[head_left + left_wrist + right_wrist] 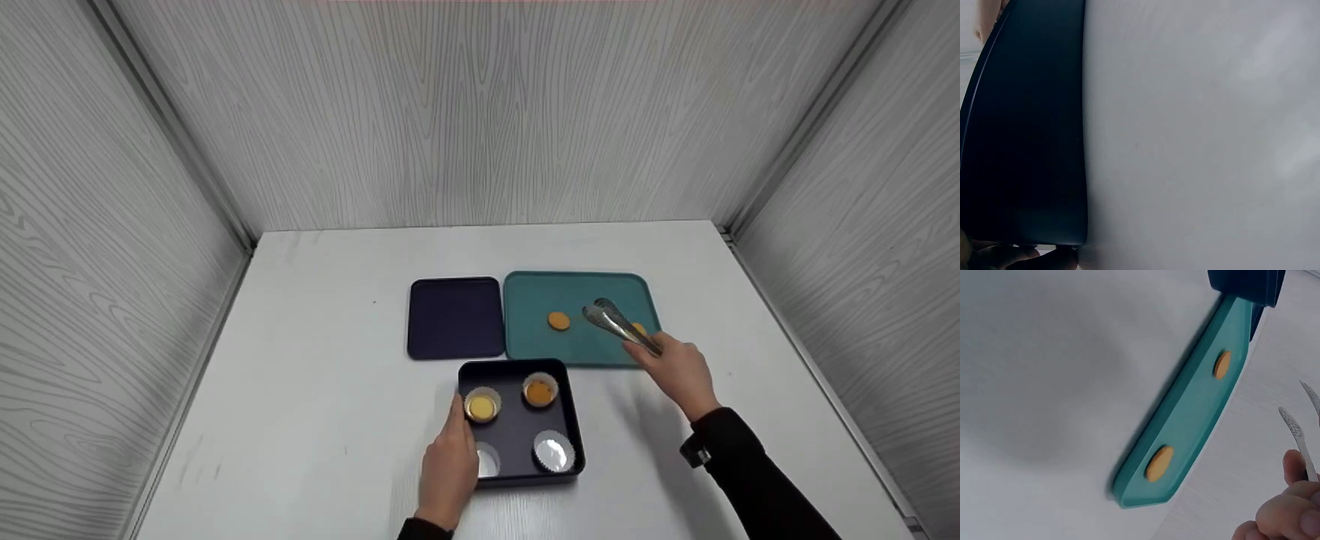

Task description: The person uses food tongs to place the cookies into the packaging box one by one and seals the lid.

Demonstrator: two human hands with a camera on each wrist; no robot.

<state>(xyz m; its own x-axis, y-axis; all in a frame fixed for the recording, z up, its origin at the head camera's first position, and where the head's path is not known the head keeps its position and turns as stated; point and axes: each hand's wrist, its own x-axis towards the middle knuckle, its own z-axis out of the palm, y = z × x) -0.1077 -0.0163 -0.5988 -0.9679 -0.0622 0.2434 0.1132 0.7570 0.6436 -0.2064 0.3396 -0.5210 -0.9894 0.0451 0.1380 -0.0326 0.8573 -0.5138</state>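
Observation:
My left hand (450, 461) grips the left wall of a dark square box (517, 435); in the left wrist view that outer wall (1027, 129) hides most of the hand. Inside the box stand several white baking cups, among them one with a yellow round piece (482, 407) and one with an orange round piece (539, 392). Metal tongs (615, 322) are held in my right hand (682, 375) above the teal tray (592, 285). Their tips stand apart with nothing between them in the right wrist view. Two round biscuits lie on that tray, one the left biscuit (559, 321).
A flat dark purple tray (456, 319) lies left of the teal one, behind the box. Wood-grain panels (465, 112) close in the white table (322, 390) at the back and both sides.

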